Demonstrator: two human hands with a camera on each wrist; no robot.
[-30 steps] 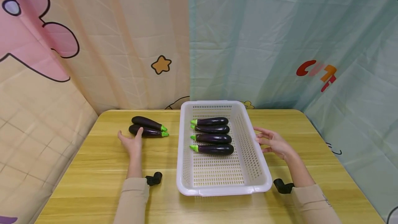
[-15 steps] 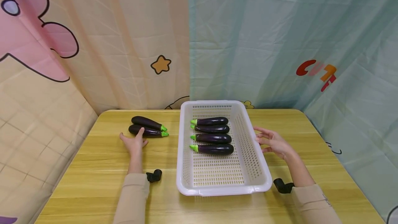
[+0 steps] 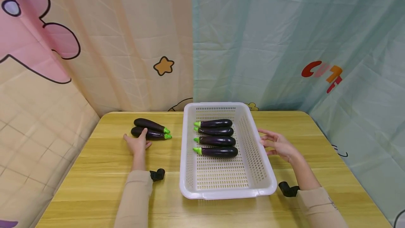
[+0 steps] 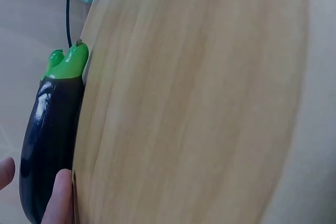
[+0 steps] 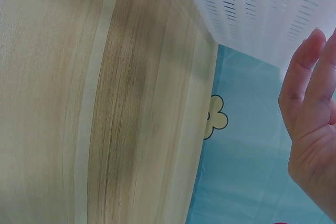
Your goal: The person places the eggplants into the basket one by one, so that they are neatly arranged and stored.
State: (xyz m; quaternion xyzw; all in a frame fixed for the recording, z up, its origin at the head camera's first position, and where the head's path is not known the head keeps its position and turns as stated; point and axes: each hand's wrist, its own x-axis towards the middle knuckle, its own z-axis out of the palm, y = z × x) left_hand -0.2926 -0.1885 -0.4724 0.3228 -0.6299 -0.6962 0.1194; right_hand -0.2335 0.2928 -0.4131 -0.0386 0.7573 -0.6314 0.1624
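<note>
Two dark purple eggplants with green stem ends lie together at the left of the table in the head view. My left hand is at the nearer eggplant, its thumb and fingers spread. One fingertip overlaps that eggplant in the left wrist view, while another digit stands apart from it. The farther eggplant lies just behind. My right hand has its loosely extended fingers at the right side of a white perforated basket. Several eggplants lie in a column inside the basket.
The wooden table carries the basket near its middle. Behind it hangs a printed curtain, close to the table's back edge. A black wrist camera sits on the left wrist, another black camera on the right.
My left hand has edged forward and slightly right, closer to the nearer eggplant. My right hand, the basket and the eggplants stay where they were.
</note>
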